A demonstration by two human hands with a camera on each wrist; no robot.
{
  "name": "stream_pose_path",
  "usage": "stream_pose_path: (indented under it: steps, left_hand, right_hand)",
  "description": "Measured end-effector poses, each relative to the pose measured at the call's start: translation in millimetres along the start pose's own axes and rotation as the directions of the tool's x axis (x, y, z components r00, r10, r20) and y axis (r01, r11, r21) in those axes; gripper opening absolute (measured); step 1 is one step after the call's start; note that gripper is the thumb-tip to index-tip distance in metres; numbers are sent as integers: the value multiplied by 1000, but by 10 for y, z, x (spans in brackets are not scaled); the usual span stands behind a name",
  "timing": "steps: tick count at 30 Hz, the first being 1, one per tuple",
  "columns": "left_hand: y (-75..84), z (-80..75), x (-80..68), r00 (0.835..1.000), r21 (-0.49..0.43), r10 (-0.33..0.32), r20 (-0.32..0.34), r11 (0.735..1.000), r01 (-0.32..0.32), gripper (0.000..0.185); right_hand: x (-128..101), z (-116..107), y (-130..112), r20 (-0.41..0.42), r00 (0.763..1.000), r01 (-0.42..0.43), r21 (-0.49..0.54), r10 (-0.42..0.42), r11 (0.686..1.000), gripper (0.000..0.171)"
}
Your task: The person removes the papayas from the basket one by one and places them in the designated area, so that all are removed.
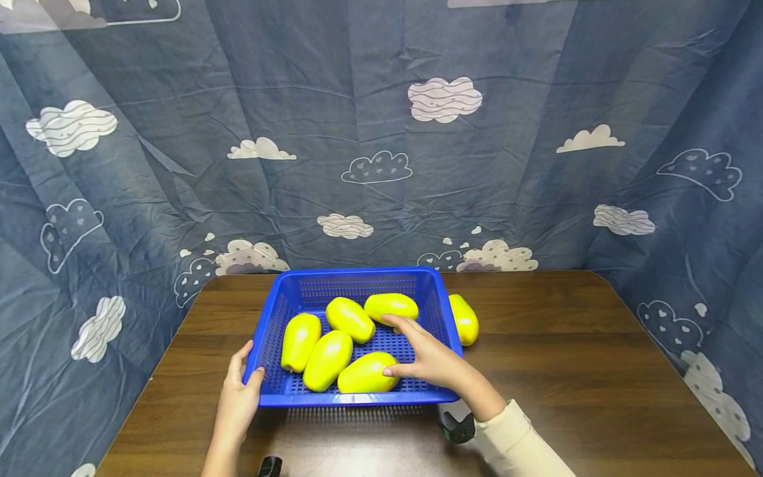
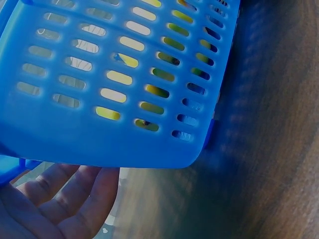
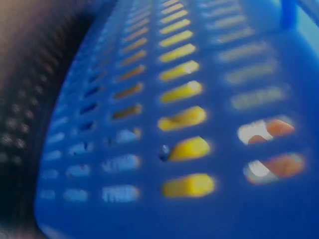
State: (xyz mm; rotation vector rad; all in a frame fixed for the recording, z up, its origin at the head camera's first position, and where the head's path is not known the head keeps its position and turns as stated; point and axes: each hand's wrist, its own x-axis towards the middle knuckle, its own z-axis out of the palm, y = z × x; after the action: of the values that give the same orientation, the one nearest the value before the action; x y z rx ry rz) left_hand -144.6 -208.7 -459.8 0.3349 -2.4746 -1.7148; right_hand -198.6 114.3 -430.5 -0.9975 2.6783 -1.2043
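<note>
The left hand holds the near left corner of a blue perforated plastic basket, thumb hooked over the rim and the fingers below it, loosely spread against the outside wall. The basket sits on a dark brown wooden surface. Just beyond the left thumb, inside the basket, lie five smooth yellow oval fruits, packed close and touching one another. The right hand reaches over the near right rim, its fingers apart and gently bent, resting on the nearest fruit and clamped on nothing. To the right of those fingers, a sixth yellow fruit lies outside the basket, against its right wall.
</note>
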Motion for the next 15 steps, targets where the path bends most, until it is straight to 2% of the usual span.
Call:
stream_pose_path:
  steps: [5, 11, 15]
  left_hand:
    - [2, 9, 7, 1000, -2, -7, -1, 1000, 7, 51]
    - [-7, 16, 12, 1000, -7, -12, -10, 1000, 12, 51]
    - [-15, 15, 10, 1000, -8, -20, -13, 1000, 20, 52]
  right_hand:
    - [45, 65, 14, 52, 999, 8, 59, -11, 998, 80]
    - [94, 96, 44, 92, 996, -37, 151, 24, 988, 77]
    - [112, 121, 83, 146, 989, -57, 162, 33, 985, 77]
